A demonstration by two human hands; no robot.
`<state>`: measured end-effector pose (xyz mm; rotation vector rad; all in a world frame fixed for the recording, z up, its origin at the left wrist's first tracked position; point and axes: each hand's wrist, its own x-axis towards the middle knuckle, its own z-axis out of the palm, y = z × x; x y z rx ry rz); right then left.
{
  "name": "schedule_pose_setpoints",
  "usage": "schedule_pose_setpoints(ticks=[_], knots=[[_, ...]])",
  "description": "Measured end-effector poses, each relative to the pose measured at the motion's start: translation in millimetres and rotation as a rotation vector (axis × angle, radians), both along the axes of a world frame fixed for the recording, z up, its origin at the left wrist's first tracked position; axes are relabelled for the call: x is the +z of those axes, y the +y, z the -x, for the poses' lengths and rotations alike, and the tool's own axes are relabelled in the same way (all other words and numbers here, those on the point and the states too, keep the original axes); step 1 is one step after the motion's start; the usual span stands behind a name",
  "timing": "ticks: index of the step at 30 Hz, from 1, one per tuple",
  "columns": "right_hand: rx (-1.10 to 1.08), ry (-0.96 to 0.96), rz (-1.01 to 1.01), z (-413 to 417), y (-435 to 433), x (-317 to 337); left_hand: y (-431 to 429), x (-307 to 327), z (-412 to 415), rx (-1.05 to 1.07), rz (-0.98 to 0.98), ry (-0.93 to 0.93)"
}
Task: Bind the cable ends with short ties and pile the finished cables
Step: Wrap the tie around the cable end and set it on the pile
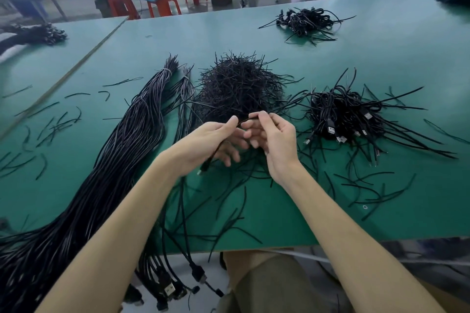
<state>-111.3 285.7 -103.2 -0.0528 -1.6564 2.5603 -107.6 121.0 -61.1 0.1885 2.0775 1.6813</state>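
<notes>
Between the fingertips [232, 119], left hand [211, 142] and right hand [272, 140] both pinch one thin black cable [213, 157], plug end dangling just below. Right behind the grip sits the heap of short ties [239, 86]; finished cables [343, 114] pile off right.

A matt green table mat [368, 58] carried a bundle of cables [122, 150] at left, their smooth black plastic jackets faintly glossy. The centre heap of short ties [239, 86] looked dull and wiry, as did the thin cable [210, 161] below it. Bright metal plugs [330, 131] glinted in the right-hand pile of finished cables [343, 109].
</notes>
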Motion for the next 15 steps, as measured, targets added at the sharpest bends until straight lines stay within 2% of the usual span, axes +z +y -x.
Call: schedule_pose_setpoints(ticks=[3, 6, 9, 11, 15], knots=[[-0.036, -0.047, 0.175, 1, 3, 2, -26, -3, 2, -0.059, -0.061, 0.031], [-0.045, -0.09, 0.233, 1, 5, 4, -50, -3, 7, 0.045, -0.355, 0.024], [0.001, -0.076, 0.144, -1, 4, 5, -55, -3, 8, 0.195, -0.671, -0.008], [0.044, -0.037, 0.056, -2, 4, 5, -49, -3, 7, 0.268, -0.802, -0.045], [0.099, 0.038, -0.115, -4, 0, 6, -28, -3, 6, 0.406, -0.873, -0.086]])
